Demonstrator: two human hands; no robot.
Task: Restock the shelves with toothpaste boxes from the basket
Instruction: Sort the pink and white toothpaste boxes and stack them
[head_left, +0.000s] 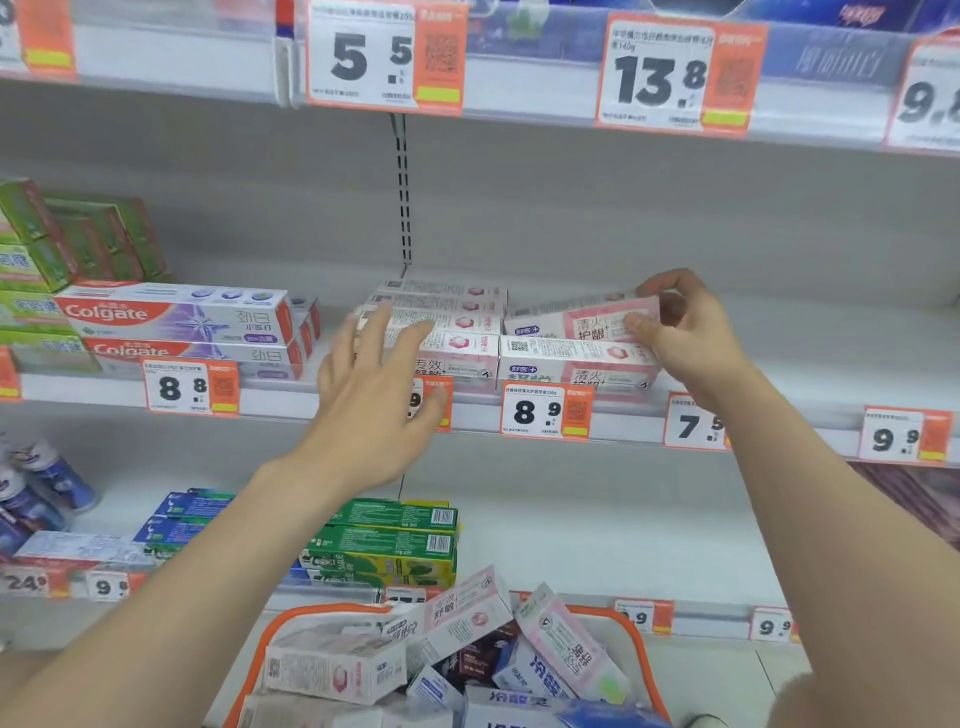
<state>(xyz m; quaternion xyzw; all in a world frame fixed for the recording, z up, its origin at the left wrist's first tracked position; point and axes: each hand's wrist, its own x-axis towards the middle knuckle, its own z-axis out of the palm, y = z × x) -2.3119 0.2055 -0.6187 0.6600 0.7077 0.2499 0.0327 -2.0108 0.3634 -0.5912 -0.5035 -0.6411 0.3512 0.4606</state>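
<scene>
On the middle shelf (779, 358) stand two stacks of pink-and-white toothpaste boxes. My right hand (680, 332) grips the right end of the top pink box (576, 319), which lies on another box (571, 364) of the right stack. My left hand (379, 384) hovers with fingers spread in front of the left stack (457, 322), touching nothing that I can see. Below, an orange-rimmed basket (270, 631) holds several loose toothpaste boxes (457, 618), pink-white and blue.
Colgate boxes (176, 317) and green boxes (78, 244) fill the middle shelf's left. Price tags (545, 410) line the shelf edges. Green and blue boxes (395, 545) sit on the lower shelf, behind the basket. To the right of my right hand the middle shelf lies bare.
</scene>
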